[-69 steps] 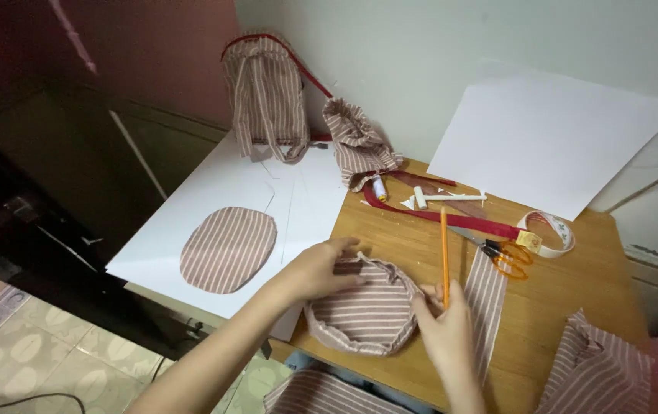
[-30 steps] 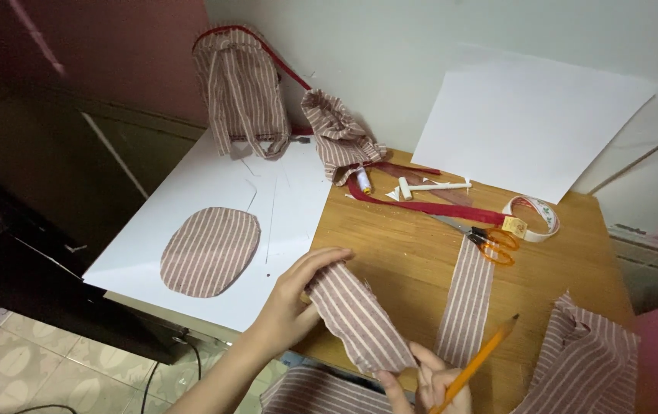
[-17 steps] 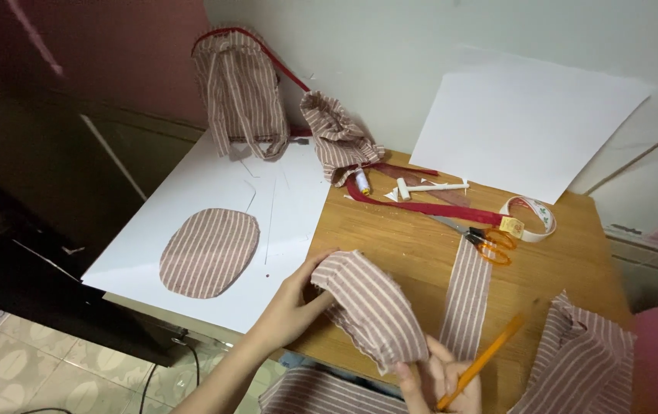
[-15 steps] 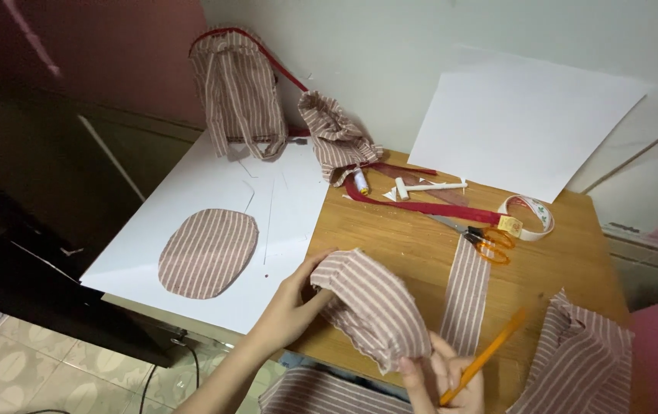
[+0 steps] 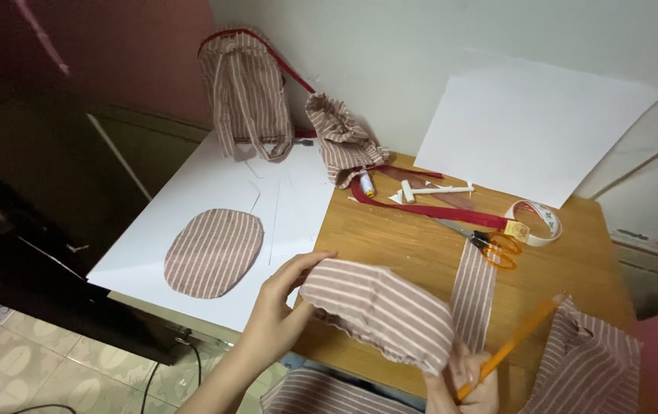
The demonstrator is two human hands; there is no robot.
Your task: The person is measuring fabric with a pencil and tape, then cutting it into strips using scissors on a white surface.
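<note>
Currently, the left hand (image 5: 279, 318) pinches one end of the striped fabric piece (image 5: 379, 310), thumb under and fingers over its folded edge, while the right hand (image 5: 470, 379) closes on the other end and also holds the orange pencil (image 5: 509, 349), which slants up toward 1 o'clock. The piece is held above the near edge of the wooden table (image 5: 405, 238), at 6 o'clock in the view. At 9 o'clock from it, a striped oval cutout (image 5: 214, 251) lies flat on a white board (image 5: 191, 207). A striped strip (image 5: 473, 295) lies on the table just right of the piece, with orange-handled scissors (image 5: 493, 245) at 1 o'clock and a tape roll (image 5: 539, 222) beyond them. For good handling, keep both ends under even tension so the stripes stay parallel, keep the pencil tip clear of the cloth, and support the sagging middle so that the gathered edge does not twist.
</note>
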